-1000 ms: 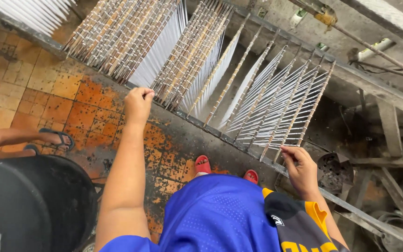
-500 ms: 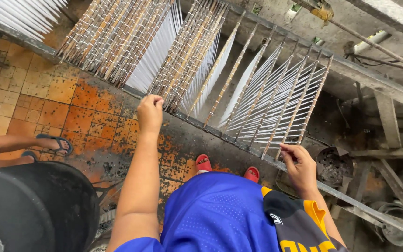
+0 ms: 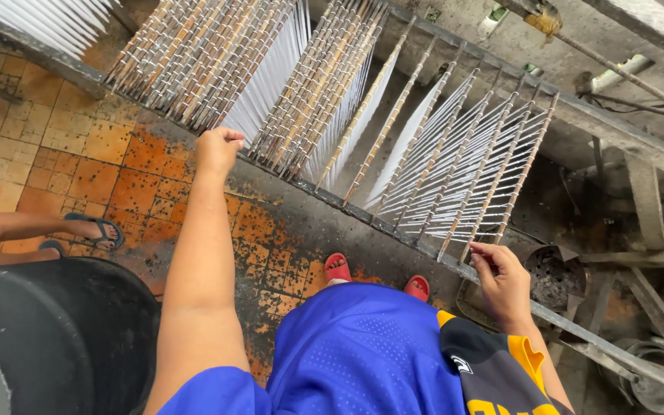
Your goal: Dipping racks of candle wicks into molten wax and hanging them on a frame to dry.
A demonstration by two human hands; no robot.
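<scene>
Racks of white strands (image 3: 270,73) hung packed at left; I judged those done. My left hand (image 3: 218,150) was fisted at the packed racks' near end; my right hand (image 3: 501,280) pinched the nearest spread rod (image 3: 493,180), spacing unfinished.

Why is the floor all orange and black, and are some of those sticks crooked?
The tiled floor is stained orange and speckled black, darkest near the rail. The rods by the right hand fan apart unevenly, while the bundles near the left hand sit tightly packed.
</scene>
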